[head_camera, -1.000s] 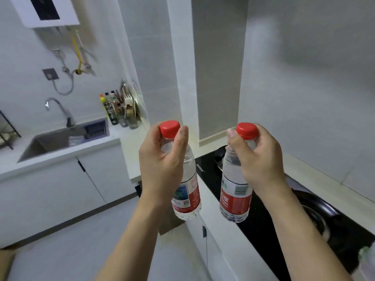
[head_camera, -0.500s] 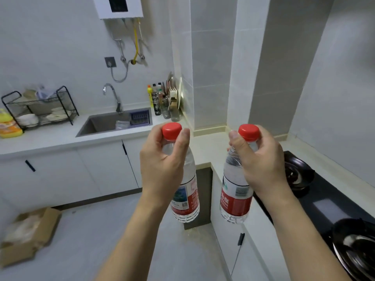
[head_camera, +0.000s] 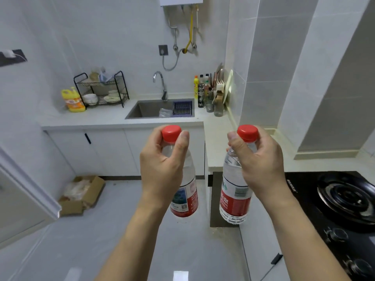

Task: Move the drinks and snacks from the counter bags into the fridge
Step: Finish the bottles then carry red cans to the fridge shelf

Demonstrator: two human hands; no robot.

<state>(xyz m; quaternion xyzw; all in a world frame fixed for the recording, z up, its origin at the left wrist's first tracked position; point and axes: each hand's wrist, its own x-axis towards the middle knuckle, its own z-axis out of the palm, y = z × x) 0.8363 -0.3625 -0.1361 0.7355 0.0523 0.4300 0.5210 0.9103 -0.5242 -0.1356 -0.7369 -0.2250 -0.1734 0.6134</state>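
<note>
Here we hold two water bottles in the air over the floor, one in each hand, both upright with their long axes near vertical and red caps on top. Our left hand [head_camera: 162,171] curls round the neck and shoulder of the left bottle [head_camera: 183,191], thumb and fingers just under its cap; our right hand [head_camera: 258,169] grips the right bottle [head_camera: 235,191] the same way. The two hang side by side, apart and not touching, at about the same height. The relation that matters is where the fridge lies from these hands, and we cannot tell for sure: ahead we see only the sink [head_camera: 160,108], the counter [head_camera: 97,118] and, to the right, the stove [head_camera: 345,201]. A white panel edge [head_camera: 30,183] at far left may be a door, perhaps the fridge's. If so, the left bottle is nearer and would likely go in first, kept upright. No bags show here.
</note>
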